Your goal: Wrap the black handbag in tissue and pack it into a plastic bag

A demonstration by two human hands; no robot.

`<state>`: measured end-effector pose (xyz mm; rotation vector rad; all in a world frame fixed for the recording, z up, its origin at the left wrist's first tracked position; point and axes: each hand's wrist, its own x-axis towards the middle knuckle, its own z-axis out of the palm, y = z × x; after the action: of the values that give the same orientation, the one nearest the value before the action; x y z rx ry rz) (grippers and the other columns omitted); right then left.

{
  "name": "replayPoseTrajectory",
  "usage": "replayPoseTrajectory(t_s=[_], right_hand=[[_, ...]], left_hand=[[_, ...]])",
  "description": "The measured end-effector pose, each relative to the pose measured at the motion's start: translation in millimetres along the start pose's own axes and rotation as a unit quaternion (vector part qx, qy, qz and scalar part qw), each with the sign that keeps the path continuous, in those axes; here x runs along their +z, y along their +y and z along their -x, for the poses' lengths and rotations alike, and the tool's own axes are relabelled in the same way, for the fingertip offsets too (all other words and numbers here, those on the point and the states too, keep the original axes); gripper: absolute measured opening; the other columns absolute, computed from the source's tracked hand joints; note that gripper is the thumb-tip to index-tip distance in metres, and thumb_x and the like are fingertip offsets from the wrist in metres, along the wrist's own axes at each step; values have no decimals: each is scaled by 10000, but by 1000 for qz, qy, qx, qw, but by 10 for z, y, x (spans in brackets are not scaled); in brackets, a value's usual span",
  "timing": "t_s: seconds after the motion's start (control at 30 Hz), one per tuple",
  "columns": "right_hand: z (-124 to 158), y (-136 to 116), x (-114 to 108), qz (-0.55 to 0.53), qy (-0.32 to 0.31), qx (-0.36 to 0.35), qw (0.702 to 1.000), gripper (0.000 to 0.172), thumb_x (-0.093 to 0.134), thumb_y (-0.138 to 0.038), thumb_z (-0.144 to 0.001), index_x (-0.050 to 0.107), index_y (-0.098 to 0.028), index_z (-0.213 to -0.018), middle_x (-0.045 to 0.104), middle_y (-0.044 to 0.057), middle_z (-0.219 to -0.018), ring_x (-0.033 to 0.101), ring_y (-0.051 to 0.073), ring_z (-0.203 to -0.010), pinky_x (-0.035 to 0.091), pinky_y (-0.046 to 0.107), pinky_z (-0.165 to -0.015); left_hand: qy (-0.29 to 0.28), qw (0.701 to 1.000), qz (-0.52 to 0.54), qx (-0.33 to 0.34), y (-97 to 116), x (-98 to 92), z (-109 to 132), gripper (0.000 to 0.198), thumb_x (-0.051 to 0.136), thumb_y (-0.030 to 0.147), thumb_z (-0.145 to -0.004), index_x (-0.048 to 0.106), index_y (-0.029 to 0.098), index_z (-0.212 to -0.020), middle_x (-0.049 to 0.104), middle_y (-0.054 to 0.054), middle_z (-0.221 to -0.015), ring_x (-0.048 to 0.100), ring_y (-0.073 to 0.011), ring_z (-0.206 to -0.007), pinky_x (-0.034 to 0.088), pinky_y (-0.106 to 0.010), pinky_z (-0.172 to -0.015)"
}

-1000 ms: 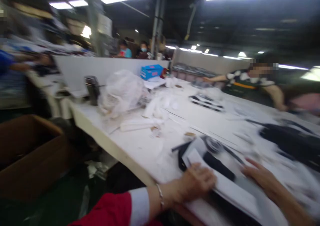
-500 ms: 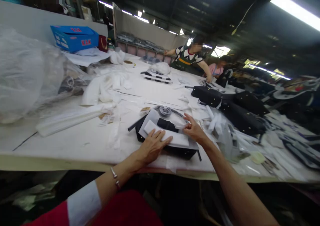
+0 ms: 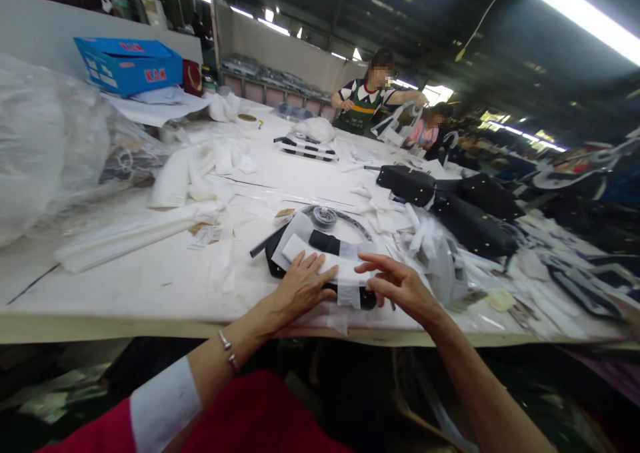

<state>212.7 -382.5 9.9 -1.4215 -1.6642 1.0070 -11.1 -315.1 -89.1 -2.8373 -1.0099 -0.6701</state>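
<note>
A black bag (image 3: 325,241) lies near the close edge of the table (image 3: 135,296), at six o'clock in the view, a white sheet (image 3: 345,268) over it. The left hand (image 3: 303,283) rests flat on the sheet; the right hand (image 3: 393,283) is loosely open at three o'clock, contact unclear. A blue box (image 3: 127,69) sits toward ten, a co-worker (image 3: 360,106) toward one.

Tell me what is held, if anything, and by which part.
Nothing is visibly gripped: the left hand lies spread on the white sheet; the right hand is open.
</note>
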Motion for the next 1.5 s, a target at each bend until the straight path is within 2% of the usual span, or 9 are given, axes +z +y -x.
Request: replayPoseTrajectory(t_s=[0.1, 0.17, 0.27, 0.33, 0.6, 0.77, 0.93, 1.2, 1.5], right_hand=[[52, -84, -60, 30, 129, -41, 990, 299, 593, -403, -892, 715, -175, -1040, 715, 53, -771, 539, 114, -481, 387, 196, -340], [3, -63, -59, 97, 177, -104, 974, 239, 600, -379, -901, 733, -194, -972, 730, 51, -814, 618, 142, -579, 516, 245, -486], [-119, 119, 40, 235, 129, -194, 944, 196, 619, -306, -897, 737, -232, -1035, 738, 63, -1062, 687, 230, -975, 544, 398, -918], [-172, 314, 146, 312, 86, -223, 920, 213, 611, -274, -906, 732, -239, -1078, 733, 67, -1103, 667, 248, -1068, 508, 430, -989], [-106, 763, 365, 382, 110, -265, 879, 207, 595, -239, -936, 712, -237, -1106, 738, 57, -1098, 680, 214, -1054, 513, 382, -975], [-72, 791, 391, 385, 120, -286, 869, 204, 569, -252, -956, 702, -221, -1106, 736, 68, -1099, 675, 212, -1056, 507, 384, -979], [-99, 827, 416, 381, 124, -283, 872, 201, 561, -256, -960, 696, -217, -1104, 729, 72, -1112, 666, 214, -1060, 501, 384, -986], [327, 761, 483, 334, 169, -321, 870, 180, 606, -186, -920, 684, -227, -1078, 723, 67, -1063, 645, 224, -1048, 495, 430, -963], [595, 942, 760, 394, 81, -257, 879, 214, 596, -222, -935, 659, -191, -1137, 680, 93, -981, 590, 237, -974, 501, 400, -848]], left_hand=[[-6, 1000, -7, 5, -5, -8, -9, 513, 605, 511, -878, 536, 253, -1316, 572, -141, -1324, 541, -302, -1228, 377, -482, -1052], [-7, 1000, -12, 6, -6, -18, -18, 472, 575, 492, -905, 542, 256, -1312, 572, -140, -1323, 545, -298, -1221, 378, -480, -1050], [-3, 1000, -11, 4, -6, -10, -27, 411, 537, 443, -940, 552, 260, -1309, 581, -134, -1314, 559, -293, -1200, 381, -485, -1041], [0, 1000, 1, -1, -7, 15, -27, 373, 506, 398, -964, 557, 263, -1308, 589, -125, -1311, 566, -286, -1195, 381, -489, -1040], [15, 994, 68, -81, 47, -38, -100, 233, 423, 203, -984, 607, 155, -1118, 692, -90, -1092, 607, -226, -1119, 390, -459, -1052], [-14, 1000, 2, -16, 140, -242, -320, 199, 454, 85, -918, 640, 133, -869, 686, -110, -948, 635, -256, -1009, 380, -536, -1060], [-15, 982, 148, 116, 84, -57, -414, 247, 508, 133, -923, 614, 173, -1142, 669, -89, -1157, 605, -194, -1135, 491, -347, -999], [-9, 972, 225, 68, 42, 215, -323, 213, 527, 257, -963, 659, 228, -1128, 724, -16, -1113, 677, -154, -1006, 436, -350, -1080], [-6, 966, 244, 85, 23, 212, -317, 266, 564, 273, -947, 654, 218, -1192, 683, -42, -1237, 629, -155, -1155, 386, -357, -1132]])
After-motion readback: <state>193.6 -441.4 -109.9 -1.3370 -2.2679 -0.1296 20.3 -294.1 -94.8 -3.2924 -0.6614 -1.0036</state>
